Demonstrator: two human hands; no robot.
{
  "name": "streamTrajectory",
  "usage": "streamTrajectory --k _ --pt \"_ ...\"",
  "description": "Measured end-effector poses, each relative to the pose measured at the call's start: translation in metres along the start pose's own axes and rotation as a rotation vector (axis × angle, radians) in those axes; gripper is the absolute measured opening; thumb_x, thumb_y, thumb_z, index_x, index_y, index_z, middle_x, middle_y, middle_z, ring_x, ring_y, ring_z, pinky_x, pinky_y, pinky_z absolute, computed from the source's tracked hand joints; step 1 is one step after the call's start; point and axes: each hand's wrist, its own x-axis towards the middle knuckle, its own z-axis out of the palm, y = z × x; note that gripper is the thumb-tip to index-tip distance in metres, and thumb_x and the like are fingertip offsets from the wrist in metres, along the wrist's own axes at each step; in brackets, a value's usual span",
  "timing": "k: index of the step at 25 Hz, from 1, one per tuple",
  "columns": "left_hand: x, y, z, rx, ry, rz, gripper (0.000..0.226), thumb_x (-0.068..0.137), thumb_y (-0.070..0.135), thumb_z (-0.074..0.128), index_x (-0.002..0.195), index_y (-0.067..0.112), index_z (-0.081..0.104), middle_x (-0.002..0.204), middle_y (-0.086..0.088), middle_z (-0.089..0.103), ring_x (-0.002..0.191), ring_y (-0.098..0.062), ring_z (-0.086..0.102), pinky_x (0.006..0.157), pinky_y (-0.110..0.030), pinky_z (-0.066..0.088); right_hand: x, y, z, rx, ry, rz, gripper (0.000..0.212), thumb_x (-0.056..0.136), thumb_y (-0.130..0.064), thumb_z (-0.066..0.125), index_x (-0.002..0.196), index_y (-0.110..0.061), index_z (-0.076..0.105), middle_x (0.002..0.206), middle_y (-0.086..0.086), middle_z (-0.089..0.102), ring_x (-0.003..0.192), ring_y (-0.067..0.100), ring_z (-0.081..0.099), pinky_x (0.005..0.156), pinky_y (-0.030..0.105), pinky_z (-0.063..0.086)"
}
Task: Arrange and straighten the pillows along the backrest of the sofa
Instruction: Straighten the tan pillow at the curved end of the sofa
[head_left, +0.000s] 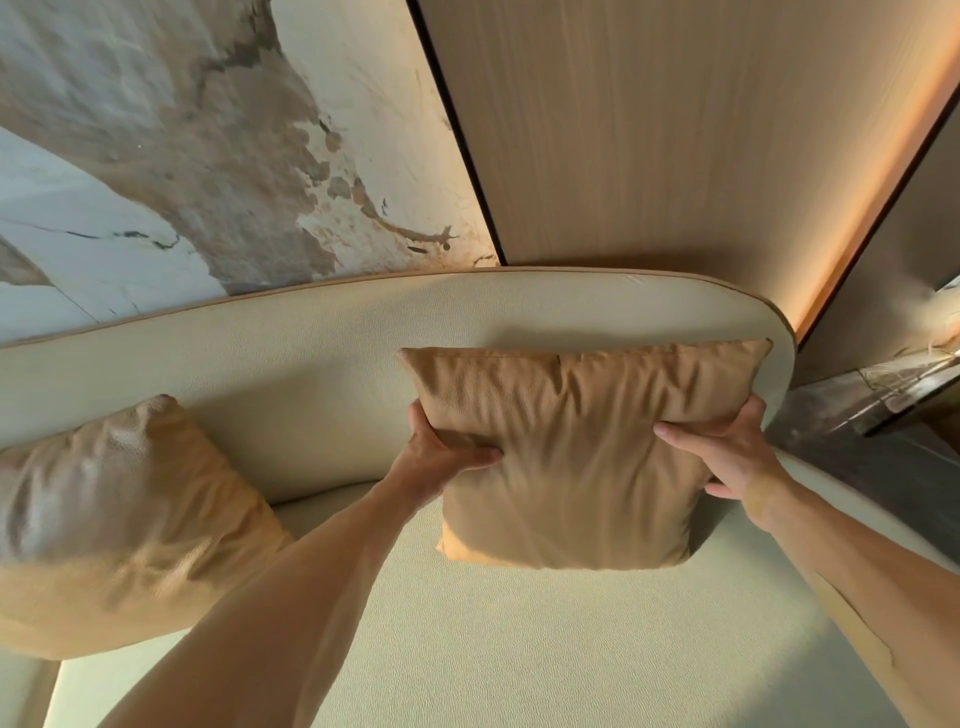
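A tan square pillow stands upright against the cream backrest near the sofa's right end, its lower edge resting on the seat. My left hand grips its left edge, thumb pressed into the front. My right hand holds its right edge, fingers spread over the fabric. A second tan pillow leans tilted against the backrest at the left, one corner pointing up.
The backrest curves round and ends at the right. Behind it are a marble-patterned wall panel and a wood panel with a lit strip. A dark side table stands to the right of the sofa.
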Motion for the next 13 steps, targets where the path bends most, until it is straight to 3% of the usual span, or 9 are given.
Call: streamTrajectory --k 2,8,13 --pt "0.001 0.0 0.004 0.053 0.011 -0.008 0.104 0.05 0.038 0.095 0.13 0.03 0.028 0.115 0.008 0.056 0.11 -0.022 0.057 0.093 -0.048 0.053 0.002 -0.004 -0.005 -0.031 0.005 0.008 0.098 0.065 -0.031 0.089 0.139 -0.036 0.024 0.148 -0.001 0.035 0.133 0.029 0.04 0.1 0.063 0.042" --pt "-0.003 -0.002 0.022 0.128 -0.023 -0.002 0.105 0.046 0.051 0.091 0.127 0.033 0.027 0.122 0.004 0.057 0.115 -0.023 0.056 0.1 -0.046 0.049 0.005 0.003 -0.015 -0.003 0.004 0.041 0.084 0.072 -0.026 0.085 0.133 -0.033 0.029 0.129 -0.01 0.039 0.129 0.028 0.043 0.097 0.065 0.043" --pt "-0.001 0.0 0.019 0.146 0.04 0.044 0.104 0.042 0.056 0.09 0.124 0.036 0.03 0.122 0.005 0.06 0.115 -0.022 0.058 0.099 -0.046 0.049 0.007 0.003 -0.014 0.007 0.01 0.009 0.081 0.071 -0.025 0.086 0.13 -0.031 0.032 0.143 -0.006 0.039 0.118 0.022 0.044 0.095 0.066 0.044"
